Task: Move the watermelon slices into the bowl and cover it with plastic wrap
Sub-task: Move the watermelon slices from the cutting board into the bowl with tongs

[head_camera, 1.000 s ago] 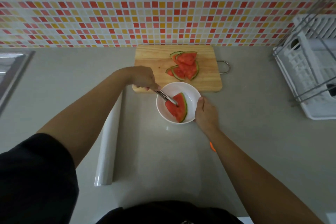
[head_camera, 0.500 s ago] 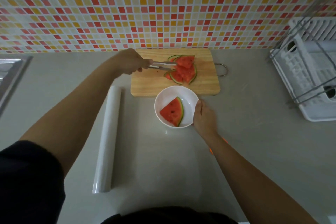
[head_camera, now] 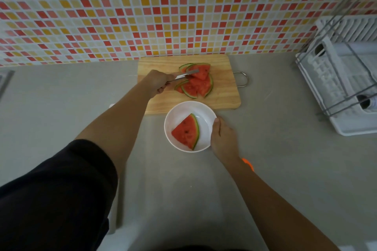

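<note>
Found left hand (head_camera: 157, 82) over the cutting board (head_camera: 224, 92), fingers clenched round the handle end of the metal tongs (head_camera: 186, 74). Noted tong tips at the left edge of the top piece of the watermelon slices (head_camera: 196, 84), stacked overlapping near the board's middle. Could not tell whether pinched yet. Could not fix the count in the stack. Logged 1 slice (head_camera: 186, 131) lying flat in the bowl (head_camera: 179, 111), rind toward the right wall. Found the bowl standing on the table (head_camera: 275, 159), right at the board's near edge. Noted right hand (head_camera: 223, 140) grasping the bowl's right side, thumb on the lip, other fingers hidden behind the wall.

Handling, as judged: light; wet, slippery flesh, soft enough to break at the point under a hard squeeze; firm rind. Rated the thick part just inside the rind as the best bite for the tongs. Expected lower pieces to stick or drag on lifting the top 1.

Room: short open path from stack to bowl, nothing between. Marked the bowl's rim as the only edge to clear. Noted tiled wall (head_camera: 142, 16) close behind the board, wire handle (head_camera: 243, 79) at its right end, dish rack (head_camera: 346, 91) well apart at right. Spotted a white roll (head_camera: 113, 224) mostly hidden under the left arm, taken for the plastic wrap.
</note>
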### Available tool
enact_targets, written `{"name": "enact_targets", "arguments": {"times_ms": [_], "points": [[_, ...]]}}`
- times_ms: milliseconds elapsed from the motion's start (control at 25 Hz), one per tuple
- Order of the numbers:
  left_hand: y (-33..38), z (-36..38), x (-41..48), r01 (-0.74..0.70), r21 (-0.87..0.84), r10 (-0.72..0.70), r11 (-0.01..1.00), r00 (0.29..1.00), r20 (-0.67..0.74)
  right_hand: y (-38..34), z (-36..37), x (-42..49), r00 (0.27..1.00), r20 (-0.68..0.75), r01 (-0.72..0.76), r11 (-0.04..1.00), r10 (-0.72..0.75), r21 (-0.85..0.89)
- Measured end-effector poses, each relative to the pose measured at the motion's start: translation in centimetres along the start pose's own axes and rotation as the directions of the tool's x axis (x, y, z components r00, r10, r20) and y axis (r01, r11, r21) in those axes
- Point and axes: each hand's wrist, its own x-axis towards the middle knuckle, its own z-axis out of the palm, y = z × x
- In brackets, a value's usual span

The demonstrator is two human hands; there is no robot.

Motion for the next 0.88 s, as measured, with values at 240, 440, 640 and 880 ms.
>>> {"name": "enact_targets", "arguments": {"times_ms": [240,440,640,880], "points": [[-0.2,-3.9,-2.8,-0.219,-0.038,0.223,0.975,0.96,0.173,-0.1,0.0,0.0,1.0,0.0,0.0,0.999,0.0,0.035],[-1.0,-7.3,-7.2,-0.287,0.347,0.11,0.893,0.886,0.45,-0.3,-0.2,0.2,0.999,0.02,-0.045,0.997,0.044,0.061],[0.2,-4.7,-9.2,-0.342,0.742,0.021,0.577,0.914,0.405,-0.5,-0.1,0.2,0.999,0.02,-0.028,0.999,0.027,0.037],[5.0,-4.5,-12.4,-0.295,0.953,0.174,0.072,0.944,0.279,-0.3,0.0,0.2,1.0,-0.001,-0.007,1.0,0.007,0.021]]}}
